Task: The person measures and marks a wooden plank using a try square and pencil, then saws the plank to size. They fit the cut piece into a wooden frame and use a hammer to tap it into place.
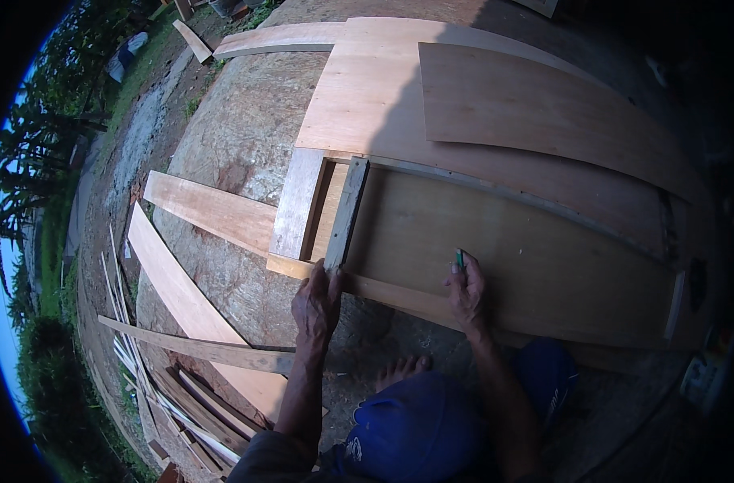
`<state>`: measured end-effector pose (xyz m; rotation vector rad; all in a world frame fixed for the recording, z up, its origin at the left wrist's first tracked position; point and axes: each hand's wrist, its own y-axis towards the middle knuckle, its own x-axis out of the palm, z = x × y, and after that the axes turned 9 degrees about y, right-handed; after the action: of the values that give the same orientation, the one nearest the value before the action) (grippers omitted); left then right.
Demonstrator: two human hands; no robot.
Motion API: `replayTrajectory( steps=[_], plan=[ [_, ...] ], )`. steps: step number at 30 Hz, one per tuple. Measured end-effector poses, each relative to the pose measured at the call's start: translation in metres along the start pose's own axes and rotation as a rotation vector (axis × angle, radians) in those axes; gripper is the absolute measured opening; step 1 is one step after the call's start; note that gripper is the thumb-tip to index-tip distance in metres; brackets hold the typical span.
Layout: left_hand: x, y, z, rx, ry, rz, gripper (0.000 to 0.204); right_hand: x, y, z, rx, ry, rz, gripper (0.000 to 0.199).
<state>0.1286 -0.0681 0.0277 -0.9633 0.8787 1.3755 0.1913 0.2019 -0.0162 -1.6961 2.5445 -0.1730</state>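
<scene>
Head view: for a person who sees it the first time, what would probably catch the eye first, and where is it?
Probably the wooden frame, stretching from the centre to the right, with a grey batten across it near its left end and the left hand at the batten's near end. Next, perhaps, the plywood sheets beyond it, partly sunlit. The right hand holds a small green thing over the frame.

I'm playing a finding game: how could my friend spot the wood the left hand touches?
Find the big, shallow wooden frame holding a tan panel. Across it, near its left end, lies a narrow grey wooden strip, the bare left hand at its lower end. It is darker than the wide, pale pinkish board just left of it.
</scene>
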Motion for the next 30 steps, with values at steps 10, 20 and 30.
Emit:
replayTrajectory(
  steps=[10, 20, 30],
  plan=[
    [-0.049, -0.023, 0.016, 0.107, -0.399, -0.206, 0.042, -0.001, 0.000, 0.006, -0.055, -0.027, 0.038, 0.033],
    [-0.050, -0.104, -0.030, 0.082, -0.631, -0.641, 0.060, 0.006, 0.018, -0.103, 0.329, 0.886, -0.152, 0.015],
    [-0.026, -0.115, -0.046, 0.138, -0.576, -0.566, 0.058, 0.011, 0.012, -0.092, 0.479, 1.027, -0.132, 0.017]
  ],
)
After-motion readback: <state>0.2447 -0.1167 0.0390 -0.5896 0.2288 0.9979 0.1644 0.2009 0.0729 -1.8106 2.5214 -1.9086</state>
